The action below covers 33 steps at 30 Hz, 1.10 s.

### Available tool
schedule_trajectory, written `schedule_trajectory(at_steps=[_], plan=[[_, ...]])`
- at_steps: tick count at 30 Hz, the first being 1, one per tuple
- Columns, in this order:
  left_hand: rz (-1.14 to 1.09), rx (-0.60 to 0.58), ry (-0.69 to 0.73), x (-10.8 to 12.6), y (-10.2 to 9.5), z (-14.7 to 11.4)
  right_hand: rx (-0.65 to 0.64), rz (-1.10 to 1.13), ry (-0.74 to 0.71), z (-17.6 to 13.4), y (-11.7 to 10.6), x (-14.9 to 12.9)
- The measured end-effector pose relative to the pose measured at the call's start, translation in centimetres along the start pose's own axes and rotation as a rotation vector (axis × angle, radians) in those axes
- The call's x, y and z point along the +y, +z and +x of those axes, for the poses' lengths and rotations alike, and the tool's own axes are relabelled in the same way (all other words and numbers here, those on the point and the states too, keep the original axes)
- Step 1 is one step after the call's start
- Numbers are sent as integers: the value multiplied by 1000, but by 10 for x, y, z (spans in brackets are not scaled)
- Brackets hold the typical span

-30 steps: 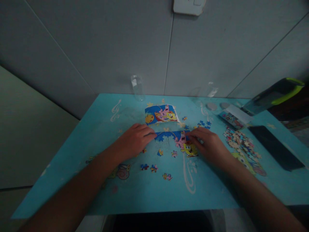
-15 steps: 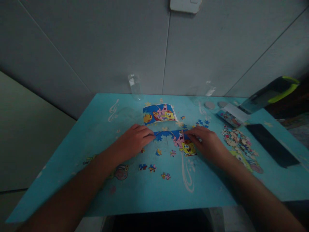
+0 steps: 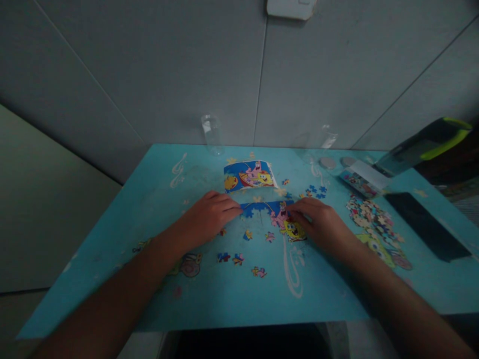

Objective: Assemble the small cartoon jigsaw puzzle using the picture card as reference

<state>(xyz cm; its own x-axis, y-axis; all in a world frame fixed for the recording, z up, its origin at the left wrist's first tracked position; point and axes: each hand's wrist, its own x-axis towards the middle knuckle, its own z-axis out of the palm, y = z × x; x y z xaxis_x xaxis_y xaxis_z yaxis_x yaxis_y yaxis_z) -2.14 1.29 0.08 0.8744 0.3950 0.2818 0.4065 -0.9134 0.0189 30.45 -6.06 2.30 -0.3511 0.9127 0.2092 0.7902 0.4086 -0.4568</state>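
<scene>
A partly joined jigsaw puzzle (image 3: 279, 215), with a blue top strip and pink and yellow cartoon figures, lies flat on the turquoise table (image 3: 209, 299). At its left end, my left hand (image 3: 214, 214) has its fingers closed on the edge. My right hand (image 3: 317, 217) pinches the puzzle's upper right side, and its fingers cover part of the picture there. Loose jigsaw pieces lie below the puzzle, among them a yellow one (image 3: 247, 234), a pink one (image 3: 270, 237) and a red and blue one (image 3: 223, 257). Just behind, a curled picture sheet (image 3: 250, 177) shows similar figures.
Blue loose pieces (image 3: 316, 190) sit behind my right hand. Farther right are a pile of mixed pieces (image 3: 372, 217), a small printed box (image 3: 359, 182), a black flat object (image 3: 426, 227) and round lids (image 3: 328, 163). Clear containers (image 3: 212, 135) stand by the wall.
The whole view has shifted slightly. Both hands stay at the two ends of the puzzle, with the right fingers moved only a little; the loose pieces lie as before.
</scene>
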Motion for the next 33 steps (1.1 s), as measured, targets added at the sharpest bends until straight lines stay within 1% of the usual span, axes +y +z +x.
schedule_trajectory(at_steps=[5,10,22,33], plan=[[3,-7,3,0,-1,0,0,-28,4,0,1,0],[11,0,5,-1,0,0,-7,-9,-2,0,1,0],[7,-8,-10,0,2,0,-26,17,-61,0,4,-3],[-5,-7,-12,1,1,0,-42,13,-44,1,3,-5]])
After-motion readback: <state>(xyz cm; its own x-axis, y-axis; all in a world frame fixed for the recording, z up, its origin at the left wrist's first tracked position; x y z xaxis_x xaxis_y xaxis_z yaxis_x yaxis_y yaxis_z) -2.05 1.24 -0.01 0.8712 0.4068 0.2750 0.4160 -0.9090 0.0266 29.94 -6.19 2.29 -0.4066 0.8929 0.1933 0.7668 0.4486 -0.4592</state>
